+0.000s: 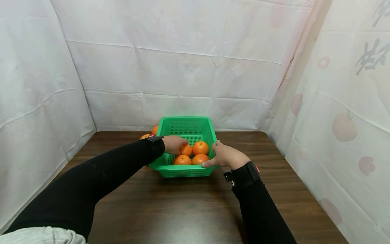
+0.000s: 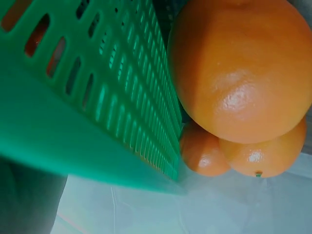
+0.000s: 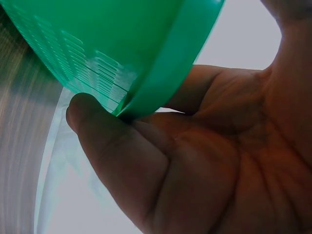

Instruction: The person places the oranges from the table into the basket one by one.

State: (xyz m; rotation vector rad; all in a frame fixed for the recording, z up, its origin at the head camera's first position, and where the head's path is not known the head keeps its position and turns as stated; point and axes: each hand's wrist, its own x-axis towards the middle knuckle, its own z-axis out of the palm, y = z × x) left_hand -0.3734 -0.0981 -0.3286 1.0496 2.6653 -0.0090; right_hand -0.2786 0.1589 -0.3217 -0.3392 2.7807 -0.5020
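A green plastic basket [image 1: 186,172] with slotted walls stands on the table, holding several oranges [image 1: 200,148]. My left hand [image 1: 174,144] reaches over the basket's left side, its fingers curled on an orange [image 1: 185,149] inside. That hand partly covers this orange. At the basket's front right corner my right hand [image 1: 226,156] grips the rim, thumb toward the front. The right wrist view shows the thumb and fingers of the right hand [image 3: 209,156] around the green rim [image 3: 170,63]. Outside the left wall, the left wrist view has a large near orange [image 2: 243,73] and two behind it.
Two oranges [image 1: 145,136] show beside the basket's left side, partly hidden by the left arm. The brown wooden table [image 1: 170,210] reaches back to a white cloth [image 1: 170,67], with more cloth hanging at both sides.
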